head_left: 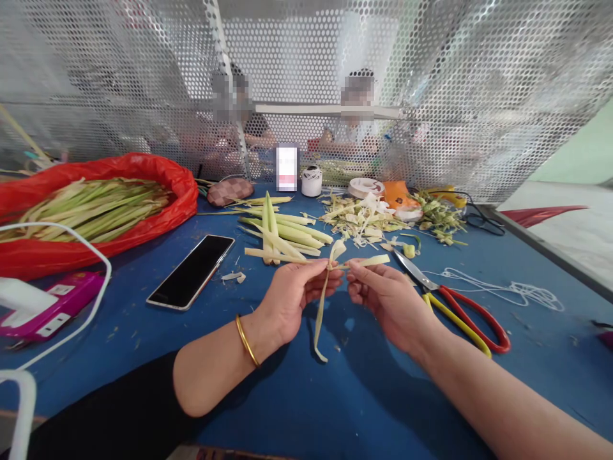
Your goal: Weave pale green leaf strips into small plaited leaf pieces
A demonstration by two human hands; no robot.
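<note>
My left hand (299, 287) pinches a pale leaf strip (320, 313) at a small knot or crossing. One end of the strip hangs down and curls near the table. A short, wider piece sticks up above the fingers. My right hand (383, 294) is closed on another end of the leaf, whose pale tip (376, 260) points to the right. Both hands hover over the blue table (345, 409), close together. Just beyond them lies a small pile of yellow-green leaf strips (292, 233). Scissors (460, 306) with red and yellow handles rest beside my right wrist.
On the left are a red bag (182, 172) of leaves, a phone (191, 271) and a purple power strip (79, 297) with a white cable. Leaf scraps (364, 217), a tape roll (366, 187) and white string (522, 292) lie right. Behind a perforated metal screen (306, 57) sit two people.
</note>
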